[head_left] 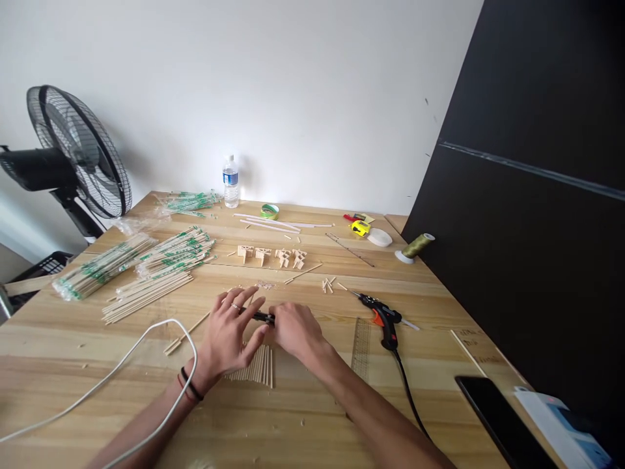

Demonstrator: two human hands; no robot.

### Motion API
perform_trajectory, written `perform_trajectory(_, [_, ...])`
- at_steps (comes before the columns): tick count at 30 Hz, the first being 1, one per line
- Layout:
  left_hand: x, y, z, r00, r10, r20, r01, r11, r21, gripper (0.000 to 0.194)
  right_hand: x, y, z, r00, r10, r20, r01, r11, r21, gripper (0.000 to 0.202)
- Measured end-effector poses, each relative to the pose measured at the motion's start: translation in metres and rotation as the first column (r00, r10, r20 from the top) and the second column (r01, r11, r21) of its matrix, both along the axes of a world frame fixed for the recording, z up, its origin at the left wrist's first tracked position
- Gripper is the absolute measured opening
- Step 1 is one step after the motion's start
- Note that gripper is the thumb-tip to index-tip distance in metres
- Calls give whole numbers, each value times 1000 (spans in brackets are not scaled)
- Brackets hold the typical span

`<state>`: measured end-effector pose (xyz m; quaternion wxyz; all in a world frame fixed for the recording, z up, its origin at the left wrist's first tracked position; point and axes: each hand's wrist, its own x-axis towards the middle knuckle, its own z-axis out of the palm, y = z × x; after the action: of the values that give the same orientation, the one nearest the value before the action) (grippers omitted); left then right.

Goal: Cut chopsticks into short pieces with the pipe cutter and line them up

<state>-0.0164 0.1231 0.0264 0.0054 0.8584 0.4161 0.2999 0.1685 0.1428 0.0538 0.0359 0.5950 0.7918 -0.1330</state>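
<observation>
Fingers wrapped around it, my right hand [295, 329] grips a black plier-like tool [261, 317] whose narrow end points left; its jaws are mostly hidden. My left hand [227, 335] hovers at that end with fingers stretched and thumb apart. A thin wooden stick [199, 322] runs beneath the left hand; whether the fingers touch it is hidden. Below both hands, a row of cut wooden sticks [256, 368] lies side by side, partly covered by the left hand. Beyond them stand several small stick-built pieces [263, 254], and short offcuts [328, 284] lie to the right.
A black glue gun [383, 316] with a cord lies right, beside a clear ruler [361, 348]. A white cable [131, 352] loops over my left forearm. Bundled sticks [146, 296], a water bottle [231, 182], a yellow tape measure [360, 228], a thread spool [417, 246] and a phone [500, 420] lie around.
</observation>
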Motion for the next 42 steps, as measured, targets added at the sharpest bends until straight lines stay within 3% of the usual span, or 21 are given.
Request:
perform_trajectory(4, [0, -1, -7, 998, 13, -64, -11, 999, 32, 43, -8, 3, 9, 999, 39, 29, -38, 999, -20, 21])
perform_trajectory(9, [-5, 5, -10, 999, 29, -38, -26, 996, 83, 35, -19, 6, 12, 997, 66, 44, -65, 998, -23, 24])
perform_trajectory(18, [-12, 4, -23, 1000, -26, -15, 27, 993, 111, 27, -27, 3, 1, 995, 84, 60, -82, 996, -35, 26])
perform_trajectory(26, [-21, 10, -23, 997, -72, 11, 70, 991, 117, 30, -27, 4, 2, 994, 94, 63, -96, 995, 29, 25])
perform_trajectory(31, [-31, 10, -20, 996, -18, 83, 9, 994, 104, 35, -27, 3, 5, 994, 103, 38, -105, 994, 43, 24])
perform_trajectory(38, [-50, -2, -3, 972, 117, 205, -125, 992, 24, 22, -6, 2, -7, 989, 6, -145, 3, 998, 59, 19])
perform_trajectory(40, [-44, -8, 3, 974, 56, 219, -50, 998, -36, 17, -3, 0, -10, 968, -7, -250, 22, 998, 57, 26])
perform_trajectory(42, [-34, -14, 8, 968, -59, 243, 84, 992, -97, 15, -5, -4, -14, 863, -42, -504, 46, 999, -4, 38])
